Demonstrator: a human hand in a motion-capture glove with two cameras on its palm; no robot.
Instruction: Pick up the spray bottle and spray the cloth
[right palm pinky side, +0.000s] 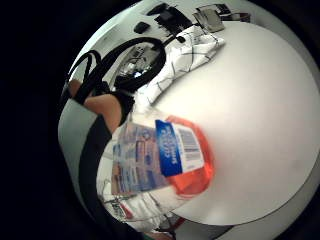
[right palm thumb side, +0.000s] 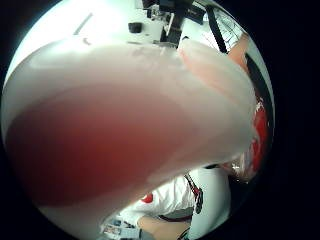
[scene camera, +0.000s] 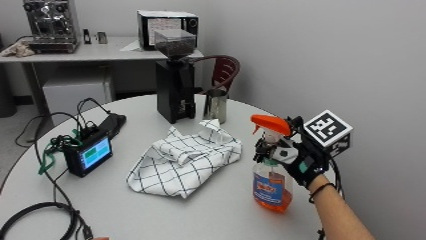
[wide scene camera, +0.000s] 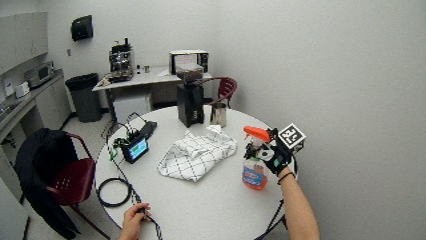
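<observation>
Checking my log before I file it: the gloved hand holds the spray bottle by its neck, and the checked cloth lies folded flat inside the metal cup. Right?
Not quite. The right hand does hold the spray bottle by its neck, but the checked cloth lies crumpled on the table, beside the metal cup, as the outside view shows.

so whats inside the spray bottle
Orange liquid fills the lower part of the spray bottle. The label and the gloved right hand at its neck cover the exact level.

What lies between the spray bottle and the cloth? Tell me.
Only bare tabletop, in the outside view. The spray bottle, gripped by the gloved right hand, stands apart from the checked cloth.
</observation>
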